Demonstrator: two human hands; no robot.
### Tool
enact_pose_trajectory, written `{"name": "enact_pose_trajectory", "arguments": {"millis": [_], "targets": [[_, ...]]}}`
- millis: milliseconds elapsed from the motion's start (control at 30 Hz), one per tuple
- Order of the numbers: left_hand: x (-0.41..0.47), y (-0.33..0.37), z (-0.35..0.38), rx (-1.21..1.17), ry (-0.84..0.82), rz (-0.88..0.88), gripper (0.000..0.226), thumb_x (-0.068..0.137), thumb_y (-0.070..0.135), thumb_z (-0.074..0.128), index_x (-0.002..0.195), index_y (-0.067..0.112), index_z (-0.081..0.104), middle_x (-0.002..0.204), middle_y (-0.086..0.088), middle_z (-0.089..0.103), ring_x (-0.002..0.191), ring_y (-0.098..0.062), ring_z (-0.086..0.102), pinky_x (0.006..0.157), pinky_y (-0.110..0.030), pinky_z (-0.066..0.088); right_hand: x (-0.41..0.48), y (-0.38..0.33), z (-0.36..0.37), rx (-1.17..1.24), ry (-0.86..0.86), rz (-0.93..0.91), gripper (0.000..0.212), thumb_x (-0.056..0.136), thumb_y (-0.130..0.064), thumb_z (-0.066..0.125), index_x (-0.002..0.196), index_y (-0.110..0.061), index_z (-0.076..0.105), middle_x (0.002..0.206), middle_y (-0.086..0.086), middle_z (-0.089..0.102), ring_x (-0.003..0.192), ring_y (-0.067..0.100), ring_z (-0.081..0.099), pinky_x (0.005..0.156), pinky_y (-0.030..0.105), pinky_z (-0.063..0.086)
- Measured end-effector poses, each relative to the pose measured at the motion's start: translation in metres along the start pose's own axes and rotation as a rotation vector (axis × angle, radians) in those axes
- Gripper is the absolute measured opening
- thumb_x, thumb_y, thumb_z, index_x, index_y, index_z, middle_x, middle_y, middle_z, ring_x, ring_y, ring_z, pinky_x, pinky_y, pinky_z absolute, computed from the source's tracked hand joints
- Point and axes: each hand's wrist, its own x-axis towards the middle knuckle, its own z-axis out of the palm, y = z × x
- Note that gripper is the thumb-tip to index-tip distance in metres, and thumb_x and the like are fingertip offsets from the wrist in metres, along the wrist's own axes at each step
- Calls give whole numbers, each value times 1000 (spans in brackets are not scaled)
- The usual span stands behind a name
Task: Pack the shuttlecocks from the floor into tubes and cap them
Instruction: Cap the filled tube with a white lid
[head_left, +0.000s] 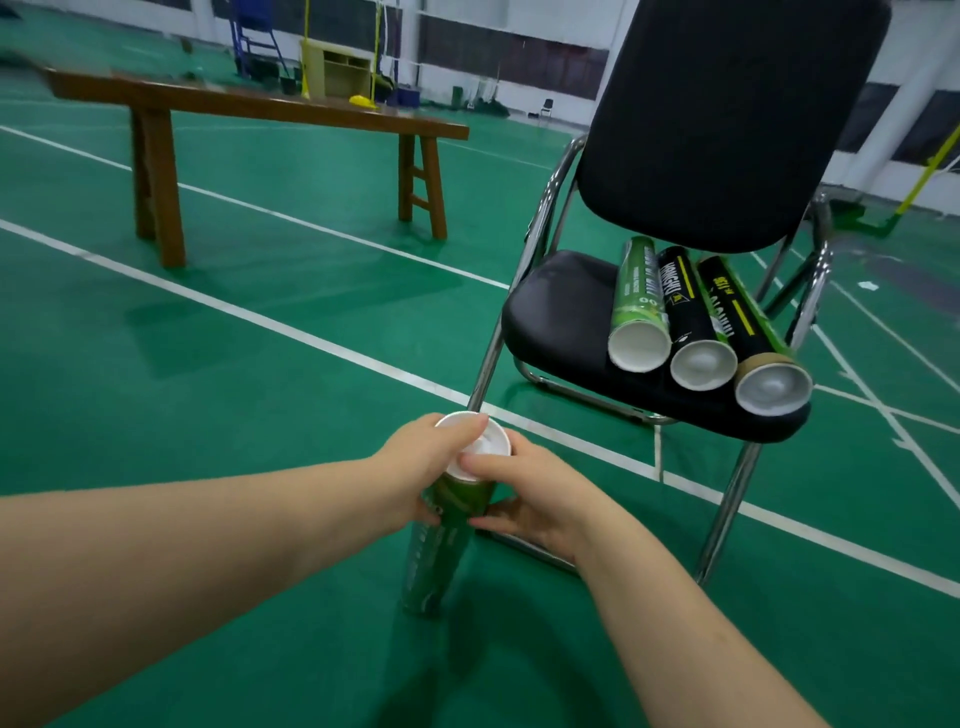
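Green court (208, 415); tube (447, 540), seemingly capped, half-hidden

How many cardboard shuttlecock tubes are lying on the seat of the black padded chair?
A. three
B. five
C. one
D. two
A: a green cardboard tube, a black middle tube and a black right-hand tube lie side by side on the black padded chair. A fourth one, the capped green tube, stands on the floor, gripped by the left hand and right hand.

Dim even indoor light, soft shadows, bench (249, 111) perhaps motion-blurred, edges bowed
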Motion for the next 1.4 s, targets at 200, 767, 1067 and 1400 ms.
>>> {"name": "enact_pose_trajectory", "arguments": {"millis": [200,767,1067,1400], "targets": [[-33,25,-18,190,265,349,20,81,26,63,99,18,60,93,-6,64,77,-22,57,54,-27,39,-11,-28,30,-77,-2,-300,50,69,-15,74,112,-25,50,100,-3,63,86,12,62,67,27,53],[-8,112,22,399,184,1066,43,69,23,76,102,36,52,116,23,49,104,4,49,84,0,32,-36,-106,-27,-533,535,-893,60,67,-16,78,107,-36,38,118,-9,56,98,9,59,71,8,42],[67,64,69,473,55,972,36,53,47,54,87,39,45,121,17,50,109,-1,50,82,1,31,-3,-48,-78,-993,685,-653,60,79,-25,65,132,-18,38,149,10,33,132,25,40,89,29,39],[134,72,69,686,-43,1006,49,58,49,51,100,23,48,127,14,44,115,2,42,90,-9,30,59,-34,-94,-1391,1137,-687,67,38,-27,84,95,-11,51,96,7,69,91,26,65,98,51,22]]}}
